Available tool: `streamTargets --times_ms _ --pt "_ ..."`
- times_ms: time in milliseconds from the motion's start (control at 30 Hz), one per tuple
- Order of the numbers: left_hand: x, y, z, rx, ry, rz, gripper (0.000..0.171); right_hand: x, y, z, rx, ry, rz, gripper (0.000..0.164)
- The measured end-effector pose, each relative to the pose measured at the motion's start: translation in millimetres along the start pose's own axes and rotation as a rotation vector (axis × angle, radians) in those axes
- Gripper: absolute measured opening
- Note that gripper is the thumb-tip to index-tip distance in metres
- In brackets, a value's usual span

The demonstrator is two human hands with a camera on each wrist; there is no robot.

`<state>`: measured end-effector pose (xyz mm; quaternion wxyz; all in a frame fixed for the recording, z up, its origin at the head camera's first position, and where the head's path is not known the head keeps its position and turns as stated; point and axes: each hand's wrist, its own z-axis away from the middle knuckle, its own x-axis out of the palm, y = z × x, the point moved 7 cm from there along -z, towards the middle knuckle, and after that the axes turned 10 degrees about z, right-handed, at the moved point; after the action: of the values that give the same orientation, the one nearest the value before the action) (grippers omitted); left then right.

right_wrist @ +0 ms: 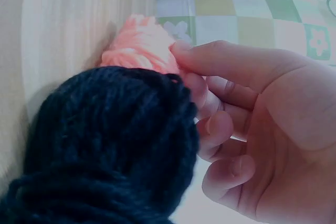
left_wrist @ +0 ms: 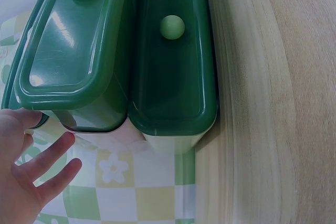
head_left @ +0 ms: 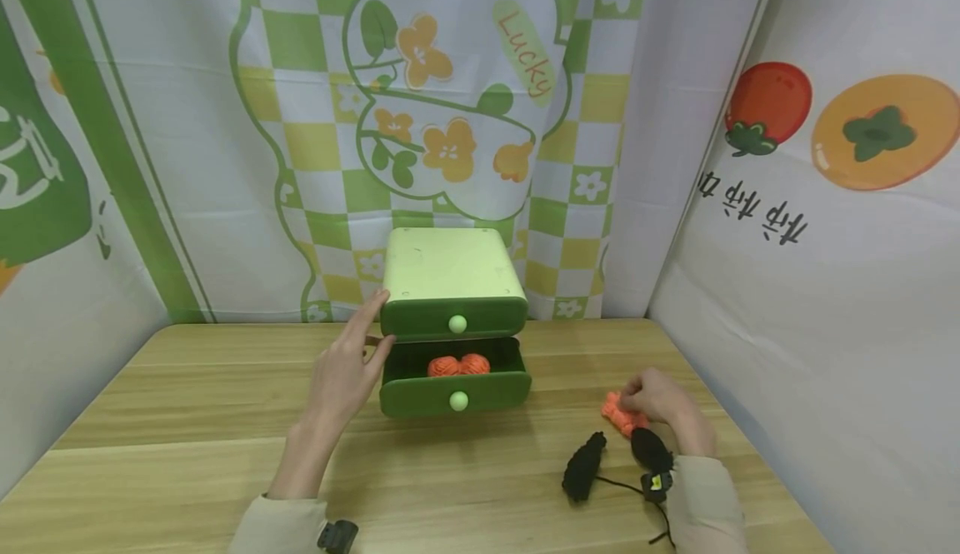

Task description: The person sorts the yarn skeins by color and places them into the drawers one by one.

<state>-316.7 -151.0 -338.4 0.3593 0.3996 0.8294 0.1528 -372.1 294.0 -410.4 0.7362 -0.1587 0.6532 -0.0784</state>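
A small cabinet with a pale green top and dark green drawers stands at the back of the table. One drawer is pulled out, with orange yarn balls inside. My left hand touches the cabinet's left side, fingers extended; in the left wrist view, the left hand lies beside the pulled-out drawer, and a pushed-in drawer shows below it. My right hand pinches an orange yarn bundle on the table; the right wrist view shows the bundle between thumb and finger.
Two black yarn bundles, one left of the right wrist and one beside it, lie on the wooden table. A thin black cord runs between them. A printed cloth hangs behind the cabinet.
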Motion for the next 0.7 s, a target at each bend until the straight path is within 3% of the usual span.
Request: streamTargets --times_ms 400,700 --pt "-0.5 0.2 0.3 -0.005 0.000 0.001 0.068 -16 -19 3 -0.121 0.090 0.049 0.018" --pt "0.5 -1.3 0.0 -0.012 -0.005 -0.007 0.069 -25 -30 3 -0.094 0.143 0.080 0.019"
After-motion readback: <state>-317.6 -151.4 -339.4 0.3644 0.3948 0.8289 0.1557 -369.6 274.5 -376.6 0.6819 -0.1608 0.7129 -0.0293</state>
